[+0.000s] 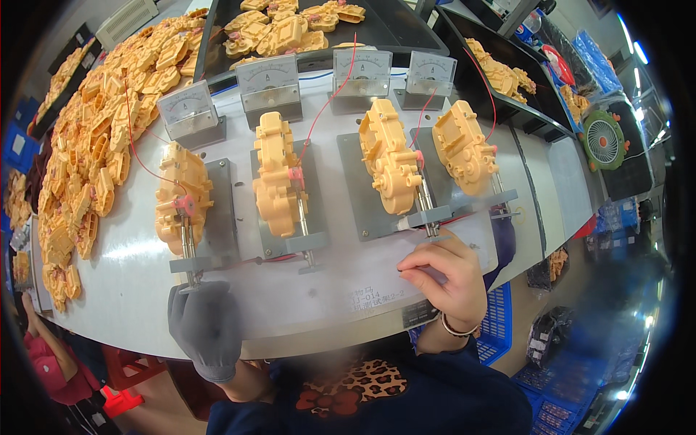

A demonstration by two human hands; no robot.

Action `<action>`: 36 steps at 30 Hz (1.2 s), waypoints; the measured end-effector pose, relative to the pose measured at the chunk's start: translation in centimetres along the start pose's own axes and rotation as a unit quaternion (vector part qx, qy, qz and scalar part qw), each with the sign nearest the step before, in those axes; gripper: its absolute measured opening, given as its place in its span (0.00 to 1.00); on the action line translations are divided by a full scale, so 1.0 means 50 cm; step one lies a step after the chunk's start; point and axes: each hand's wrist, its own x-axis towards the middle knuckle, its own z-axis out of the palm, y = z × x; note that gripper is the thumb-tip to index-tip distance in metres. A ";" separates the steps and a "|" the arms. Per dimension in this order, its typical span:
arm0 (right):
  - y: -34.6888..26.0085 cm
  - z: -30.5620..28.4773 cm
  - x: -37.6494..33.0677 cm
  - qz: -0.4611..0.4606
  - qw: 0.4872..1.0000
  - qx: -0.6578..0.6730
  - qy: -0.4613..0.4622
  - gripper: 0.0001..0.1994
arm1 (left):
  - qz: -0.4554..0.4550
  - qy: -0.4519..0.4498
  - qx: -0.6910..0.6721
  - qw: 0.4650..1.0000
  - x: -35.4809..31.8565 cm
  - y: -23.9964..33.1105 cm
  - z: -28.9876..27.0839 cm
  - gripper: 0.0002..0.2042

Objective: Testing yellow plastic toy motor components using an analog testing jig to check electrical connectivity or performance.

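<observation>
Four yellow plastic gearbox housings stand in grey test fixtures on the table: a leftmost housing [181, 192], a second housing [275, 177], a third housing [391, 159] and a rightmost housing [464, 148]. Metal rods run from their pink-red gears down through grey blocks. My left hand [206, 326], in a grey glove, is curled at the metal plunger handle [190, 287] below the leftmost housing; its fingertips are partly hidden. My bare right hand [451, 279] hovers just below the third fixture's plunger [433, 233]. Its fingers are loosely bent, with a gap to the thumb and nothing between them.
Behind the fixtures stand several analog meters [268, 83] with red wires. A large heap of yellow housings [109, 123] covers the table's left side. Black trays [391, 22] hold more at the back. A green fan [604, 140] and blue crate [500, 319] are at right.
</observation>
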 end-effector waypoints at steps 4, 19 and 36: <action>0.002 0.001 -0.002 0.005 1.000 -0.006 0.001 0.07 | 0.003 -0.055 -0.037 0.998 0.008 -0.005 -0.017 0.11; -0.001 0.010 -0.002 0.045 0.998 -0.026 0.035 0.10 | 0.050 -0.024 0.028 0.998 -0.003 0.033 -0.004 0.11; 0.076 -0.106 -0.050 0.175 0.971 -0.045 0.154 0.08 | 0.082 0.043 -0.033 0.995 -0.024 0.086 0.003 0.10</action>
